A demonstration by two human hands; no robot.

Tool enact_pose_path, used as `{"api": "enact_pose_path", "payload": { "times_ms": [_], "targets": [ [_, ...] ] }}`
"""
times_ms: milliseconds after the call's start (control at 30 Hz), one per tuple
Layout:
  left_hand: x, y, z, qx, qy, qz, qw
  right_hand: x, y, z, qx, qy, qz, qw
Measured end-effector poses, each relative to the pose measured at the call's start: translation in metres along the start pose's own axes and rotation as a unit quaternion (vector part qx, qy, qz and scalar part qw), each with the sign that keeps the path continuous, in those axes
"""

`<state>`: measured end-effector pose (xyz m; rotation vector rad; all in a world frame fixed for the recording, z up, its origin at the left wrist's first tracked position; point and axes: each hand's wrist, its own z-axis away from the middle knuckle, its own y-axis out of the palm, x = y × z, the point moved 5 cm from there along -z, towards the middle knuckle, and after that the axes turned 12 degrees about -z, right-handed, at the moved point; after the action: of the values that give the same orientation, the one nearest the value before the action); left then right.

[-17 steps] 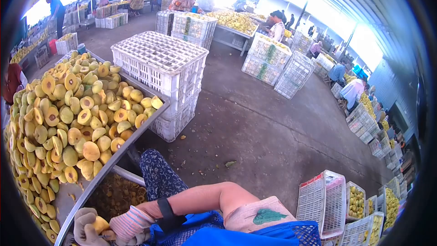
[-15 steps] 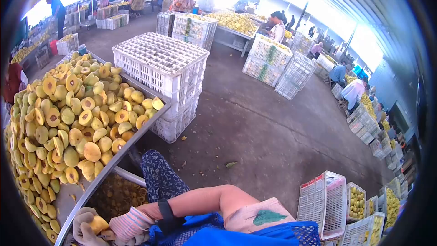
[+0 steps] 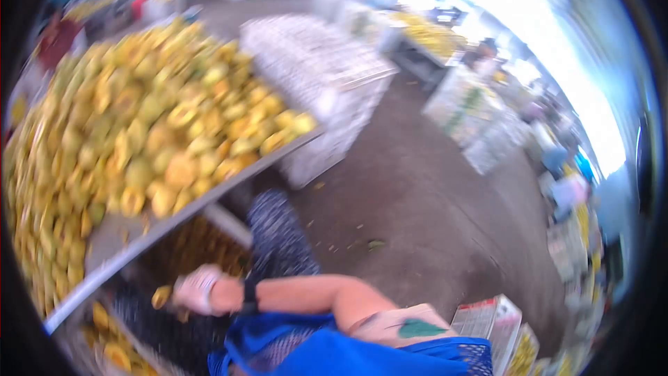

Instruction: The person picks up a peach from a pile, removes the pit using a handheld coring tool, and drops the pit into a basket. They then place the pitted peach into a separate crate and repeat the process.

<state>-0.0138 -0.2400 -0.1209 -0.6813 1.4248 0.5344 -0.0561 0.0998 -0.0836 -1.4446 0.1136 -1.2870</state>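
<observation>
My right hand, in a pale striped glove, is low at the left, over my dark trouser leg and just below the tray's edge. Its fingers are curled and smeared by motion. A yellow peach-like fruit half is at its fingertips. My left hand is out of sight. Above and to the left, a big heap of halved yellow-green fruit fills the metal-edged tray. More fruit halves lie low at the bottom left, beside my leg.
White plastic crates stand stacked behind the tray. Under its edge lie brownish-yellow scraps. Further crates are at my lower right. Blurred people, crates and a fruit-laden table fill the background.
The view has swung, so the tray and crates appear further right and the picture is blurred. My left hand, earlier holding a fruit beside the right, has left view. My right hand appears higher.
</observation>
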Motion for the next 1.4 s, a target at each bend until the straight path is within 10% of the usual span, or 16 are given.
{"api": "enact_pose_path", "payload": {
  "times_ms": [67, 133, 200, 267, 333, 433, 667, 833, 867, 933, 1000, 1067, 1133, 1167, 1200, 1400],
  "targets": [
    [0.029, -0.054, -0.018, -0.044, 0.047, -0.068, 0.996, -0.009, -0.012, 0.012, 0.022, 0.019, -0.131, 0.991],
    [0.077, -0.097, -0.049, 0.086, 0.107, 0.155, 0.978, -0.031, 0.039, -0.015, 0.032, 0.052, -0.116, 0.991],
    [-0.061, 0.035, 0.02, 0.038, 0.119, -0.218, 0.968, -0.041, 0.054, -0.018, 0.091, 0.115, -0.079, 0.986],
    [-0.1, 0.114, 0.045, 0.128, 0.075, -0.122, 0.981, -0.046, 0.069, -0.016, 0.12, 0.103, -0.055, 0.986],
    [-0.127, 0.186, 0.051, 0.172, 0.369, -0.31, 0.859, -0.058, 0.084, -0.017, 0.115, 0.106, -0.06, 0.986],
    [-0.134, 0.29, 0.077, 0.245, 0.465, -0.362, 0.77, -0.066, 0.078, -0.013, 0.107, 0.109, -0.109, 0.982],
    [-0.091, 0.329, 0.062, 0.288, 0.532, -0.401, 0.688, -0.092, 0.074, -0.008, 0.119, 0.141, -0.132, 0.974],
    [-0.063, 0.225, -0.029, 0.247, 0.106, -0.118, 0.956, -0.105, 0.1, -0.019, 0.052, 0.057, -0.155, 0.985],
    [-0.08, 0.213, -0.018, 0.259, 0.007, 0.075, 0.963, -0.08, 0.063, -0.016, 0.004, 0.026, -0.177, 0.984],
    [-0.104, 0.188, -0.001, 0.204, 0.363, -0.356, 0.837, -0.075, 0.054, -0.028, 0.095, 0.102, -0.123, 0.982],
    [-0.084, 0.183, 0.012, 0.292, -0.007, 0.23, 0.928, -0.093, 0.076, -0.034, 0.052, 0.042, -0.053, 0.996],
    [-0.086, 0.177, 0.037, 0.295, -0.091, 0.347, 0.885, -0.081, 0.056, -0.031, -0.034, 0.121, -0.154, 0.98],
    [-0.075, 0.165, 0.051, 0.273, -0.109, 0.369, 0.882, -0.028, 0.014, -0.016, -0.119, -0.149, 0.008, 0.982],
    [-0.08, 0.159, 0.058, 0.234, 0.028, 0.203, 0.95, 0.0, -0.005, -0.012, -0.145, -0.189, 0.046, 0.97],
    [-0.075, 0.16, 0.062, 0.255, -0.11, 0.396, 0.875, 0.019, -0.015, -0.013, -0.173, -0.21, 0.045, 0.961],
    [-0.09, 0.142, 0.089, 0.219, -0.121, 0.44, 0.862, 0.065, -0.018, -0.027, -0.23, -0.16, -0.034, 0.959]
  ]
}}
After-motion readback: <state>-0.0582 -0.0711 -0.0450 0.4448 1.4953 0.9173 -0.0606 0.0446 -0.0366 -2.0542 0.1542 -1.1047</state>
